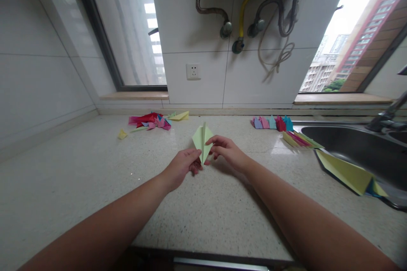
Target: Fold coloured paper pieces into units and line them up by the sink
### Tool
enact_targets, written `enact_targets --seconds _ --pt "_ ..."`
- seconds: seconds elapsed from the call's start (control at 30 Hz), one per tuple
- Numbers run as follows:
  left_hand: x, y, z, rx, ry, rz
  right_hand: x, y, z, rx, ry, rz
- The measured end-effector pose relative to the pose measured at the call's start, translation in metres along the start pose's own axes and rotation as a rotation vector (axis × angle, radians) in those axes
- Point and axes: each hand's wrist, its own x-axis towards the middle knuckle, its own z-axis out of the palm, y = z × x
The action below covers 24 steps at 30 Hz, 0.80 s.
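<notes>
A light green paper plane (198, 139), folded with a raised crease down its middle, is held just above the countertop. My left hand (184, 163) pinches its near end, thumb on top and fingers curled beneath. My right hand (227, 150) is at the right wing, its index finger bent onto the paper and the other fingers curled below. The paper partly hides the fingertips of both hands.
Colourful folded papers (151, 120) lie in a pile at the back left, near a small yellow piece (122, 134). A row of folded papers (272, 123) stands at the back right. Beside the sink (343, 142) are more folded papers (300, 139) and a large yellow one (346, 171).
</notes>
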Motion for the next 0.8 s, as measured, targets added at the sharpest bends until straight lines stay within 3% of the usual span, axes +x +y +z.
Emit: enact_targets --seconds 0.17,0.37,0.47,0.6,0.8 --pt "0.000 -0.004 -0.001 0.114 0.024 0.048 -0.001 0.002 0.004 -0.156 -0.028 -0.027" --pt "-0.001 -0.008 0.002 0.208 0.143 0.114 -0.001 0.000 0.010 -0.552 0.208 -0.274" --pt "-0.004 -0.005 0.005 0.284 0.248 0.183 -0.002 -0.004 0.013 -0.663 0.213 -0.304" --pt "-0.007 0.001 0.006 0.389 0.314 0.316 -0.002 -0.004 0.019 -0.527 0.144 -0.207" --pt "-0.004 -0.001 0.006 0.285 0.305 0.339 0.001 0.000 0.017 -0.160 0.109 -0.095"
